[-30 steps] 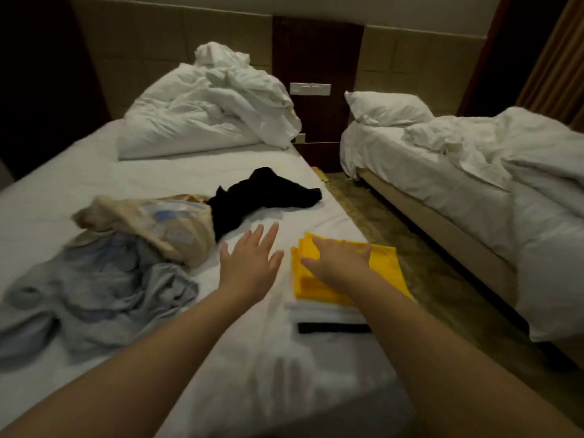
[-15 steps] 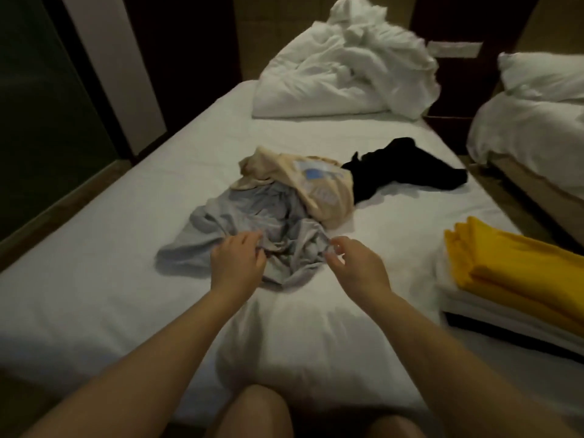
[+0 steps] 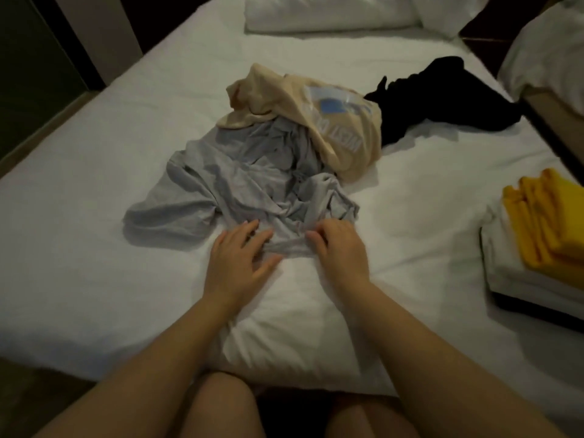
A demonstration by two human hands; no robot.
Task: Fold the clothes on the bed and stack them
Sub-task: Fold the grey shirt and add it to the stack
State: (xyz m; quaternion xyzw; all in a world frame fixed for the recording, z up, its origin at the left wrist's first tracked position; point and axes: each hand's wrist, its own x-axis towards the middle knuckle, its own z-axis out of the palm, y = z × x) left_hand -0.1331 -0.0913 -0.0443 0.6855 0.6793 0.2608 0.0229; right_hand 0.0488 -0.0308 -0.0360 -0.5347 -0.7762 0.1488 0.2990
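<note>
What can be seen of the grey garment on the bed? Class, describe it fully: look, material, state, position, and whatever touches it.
The grey garment looks like soft, thin jersey, plain and heavily creased. It lies crumpled and unfolded on the white bed sheet, one sleeve-like flap spread leftward. Its far part sits under the beige printed shirt. At its near edge the left hand rests with fingers spread, and the right hand curls its fingers on the hem, seemingly pinching it.
</note>
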